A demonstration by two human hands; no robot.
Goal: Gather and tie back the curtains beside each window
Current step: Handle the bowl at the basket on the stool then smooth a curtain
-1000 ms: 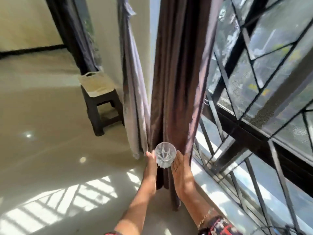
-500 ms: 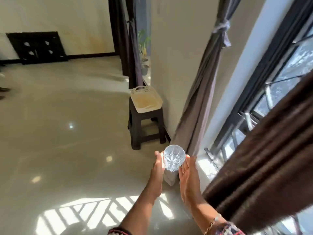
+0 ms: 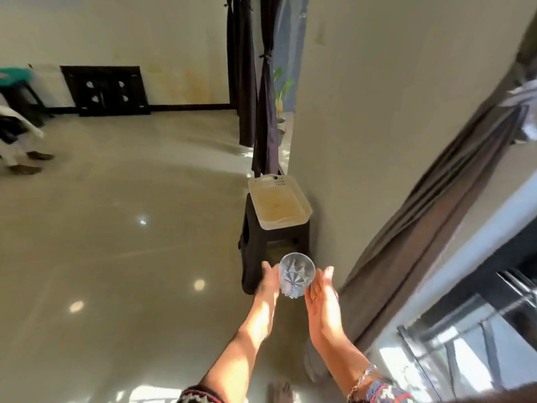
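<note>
A cut-crystal glass (image 3: pixel 296 276) is carried upright between my two palms. My left hand (image 3: pixel 268 282) presses its left side and my right hand (image 3: pixel 322 301) its right side, fingers straight on both. To the right a grey-brown curtain (image 3: pixel 436 228) hangs along the wall, gathered by a pale tie (image 3: pixel 523 97) near the top. At the back doorway dark curtains (image 3: pixel 264 112) hang knotted partway up. Neither hand touches a curtain.
A dark stool (image 3: pixel 252 257) with a cream plastic basket (image 3: pixel 279 202) on top stands just ahead against the wall corner. The barred window (image 3: pixel 465 344) is at lower right. A dark panel (image 3: pixel 104 90) leans on the far wall; a person (image 3: pixel 17 135) is at far left.
The view has swung left, away from the window. The brown curtain that filled the right side has slid almost out of sight. Both hands still carry the glass the same way.
</note>
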